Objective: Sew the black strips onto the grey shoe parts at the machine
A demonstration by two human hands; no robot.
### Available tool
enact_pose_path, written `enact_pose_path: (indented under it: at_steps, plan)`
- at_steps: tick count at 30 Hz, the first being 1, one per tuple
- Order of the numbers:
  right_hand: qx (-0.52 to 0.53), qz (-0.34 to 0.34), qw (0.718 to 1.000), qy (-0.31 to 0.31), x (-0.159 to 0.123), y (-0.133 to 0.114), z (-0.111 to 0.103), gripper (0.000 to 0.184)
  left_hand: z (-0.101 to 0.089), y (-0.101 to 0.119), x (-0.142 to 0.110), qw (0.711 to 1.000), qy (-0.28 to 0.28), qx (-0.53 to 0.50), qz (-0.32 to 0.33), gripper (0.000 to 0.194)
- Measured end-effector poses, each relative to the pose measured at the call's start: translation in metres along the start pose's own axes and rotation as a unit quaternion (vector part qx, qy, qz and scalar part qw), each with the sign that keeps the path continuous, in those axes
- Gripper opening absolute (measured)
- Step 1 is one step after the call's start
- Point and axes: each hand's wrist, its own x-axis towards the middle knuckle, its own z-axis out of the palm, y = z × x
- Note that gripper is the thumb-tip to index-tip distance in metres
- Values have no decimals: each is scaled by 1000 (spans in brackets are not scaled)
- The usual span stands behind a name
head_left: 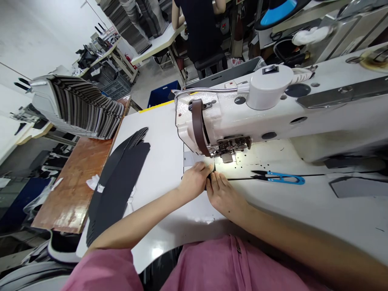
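In front of the sewing machine (226, 155), both hands meet just below its lit needle area. My left hand (195, 180) is closed, thumb and fingers pinching a small dark fabric piece (207, 186). Against it, my right hand (222, 195) has its fingers pressed together on the same piece. Most of that piece is hidden under the fingers. Blue-handled thread snips (280, 178) lie to the right of my right hand. A fanned stack of dark cut panels (119, 182) rests on the white table, left of my left hand.
A wooden board (72, 182) borders the table on the left. Beyond it stands a tall stack of grey and black pieces (81, 107). A grey panel (357, 186) lies at the far right. Another person (201, 30) sits beyond the machine, near a blue bin (162, 93).
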Motion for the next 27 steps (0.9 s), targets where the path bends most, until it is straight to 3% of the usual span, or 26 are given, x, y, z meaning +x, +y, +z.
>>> enact_pose_path:
  at_steps: [10, 17, 21, 25, 27]
  plan:
    - [20, 5, 1000, -14, 4, 4, 8, 33, 11, -15, 25, 995, 71, 58, 44, 18]
    - [108, 24, 992, -58, 13, 17, 10, 56, 12, -24, 38, 994, 68, 64, 53, 25]
    - [129, 28, 989, -67, 13, 20, 14, 59, 13, -28, 38, 995, 75, 47, 38, 25]
    - [137, 34, 988, -60, 14, 16, 15, 55, 12, -36, 44, 996, 71, 54, 19, 28]
    - [149, 38, 985, -79, 13, 17, -2, 39, 10, -39, 46, 996, 63, 61, 18, 31]
